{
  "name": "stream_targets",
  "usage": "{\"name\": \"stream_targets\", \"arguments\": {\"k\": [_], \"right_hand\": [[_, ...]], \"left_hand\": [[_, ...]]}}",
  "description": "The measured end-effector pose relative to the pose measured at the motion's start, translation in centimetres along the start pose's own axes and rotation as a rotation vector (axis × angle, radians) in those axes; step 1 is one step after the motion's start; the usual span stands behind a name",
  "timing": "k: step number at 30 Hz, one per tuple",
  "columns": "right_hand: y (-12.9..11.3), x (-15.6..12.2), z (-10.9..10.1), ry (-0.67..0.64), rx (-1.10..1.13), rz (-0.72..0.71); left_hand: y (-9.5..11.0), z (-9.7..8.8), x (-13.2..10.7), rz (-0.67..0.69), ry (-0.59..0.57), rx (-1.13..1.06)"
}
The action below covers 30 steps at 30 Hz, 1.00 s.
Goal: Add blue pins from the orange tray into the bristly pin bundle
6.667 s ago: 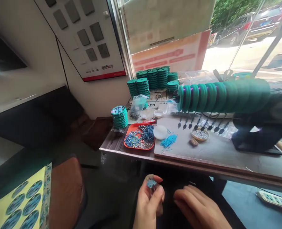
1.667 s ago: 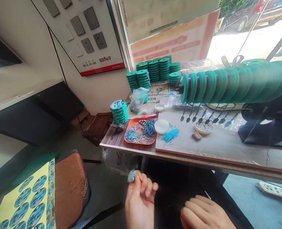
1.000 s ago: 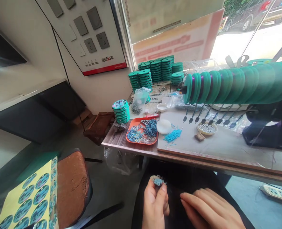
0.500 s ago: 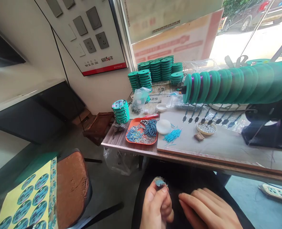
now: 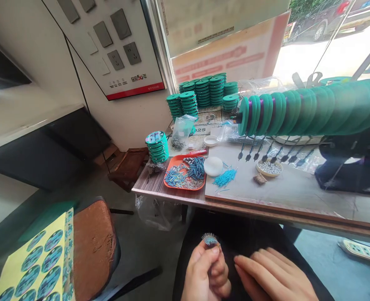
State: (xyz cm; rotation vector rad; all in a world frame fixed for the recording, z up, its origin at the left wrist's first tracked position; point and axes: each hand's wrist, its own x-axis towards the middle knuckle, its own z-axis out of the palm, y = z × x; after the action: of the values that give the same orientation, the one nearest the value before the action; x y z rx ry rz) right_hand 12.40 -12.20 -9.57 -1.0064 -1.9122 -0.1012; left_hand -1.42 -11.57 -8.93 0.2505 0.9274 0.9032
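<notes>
1. At bottom centre, I list: bluish bristly bundle (image 5: 210,240), bristles up, long axis unclear, pinched in left hand (image 5: 207,269), fingers closed.
2. Bottom right: right hand (image 5: 274,274), fingers together, bent; contents, I cannot tell.

Free gap right of left fingers (image 5: 219,268), table edge (image 5: 254,210) ahead

The bundle (image 5: 210,240) in the left grip (image 5: 205,269) has a rough, bristled face with a metallic look. On the smooth, wood-grained tabletop (image 5: 152,182), the tray (image 5: 175,160) is glossy plastic, the white disc (image 5: 213,166) is matt plastic, the clear bag (image 5: 181,128) is thin, crinkled film, and the stacked spools (image 5: 216,91) are smooth plastic. The seat cover (image 5: 92,246) is leather-like, worn and creased; the sticker sheet (image 5: 31,265) has a smooth paper finish.
</notes>
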Motion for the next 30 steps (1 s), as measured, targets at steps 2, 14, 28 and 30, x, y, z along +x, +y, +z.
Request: {"name": "stream_targets", "arguments": {"k": [2,14,28,30], "right_hand": [[0.2,-0.1,0.1,-0.011,0.005,0.015],[0.8,-0.7,0.0,-0.058,-0.047,0.054],[0.0,-0.4,1.1,-0.158,0.001,-0.165],[0.1,-0.5,0.4,-0.163,0.001,-0.132]], "left_hand": [[0.1,0.1,-0.2,0.008,0.003,0.017],[0.1,0.5,-0.5,0.086,0.129,0.186],[1.0,-0.3,0.4,0.224,0.14,-0.125],[2.1,-0.3,0.2,0.36,0.271,-0.202]]}}
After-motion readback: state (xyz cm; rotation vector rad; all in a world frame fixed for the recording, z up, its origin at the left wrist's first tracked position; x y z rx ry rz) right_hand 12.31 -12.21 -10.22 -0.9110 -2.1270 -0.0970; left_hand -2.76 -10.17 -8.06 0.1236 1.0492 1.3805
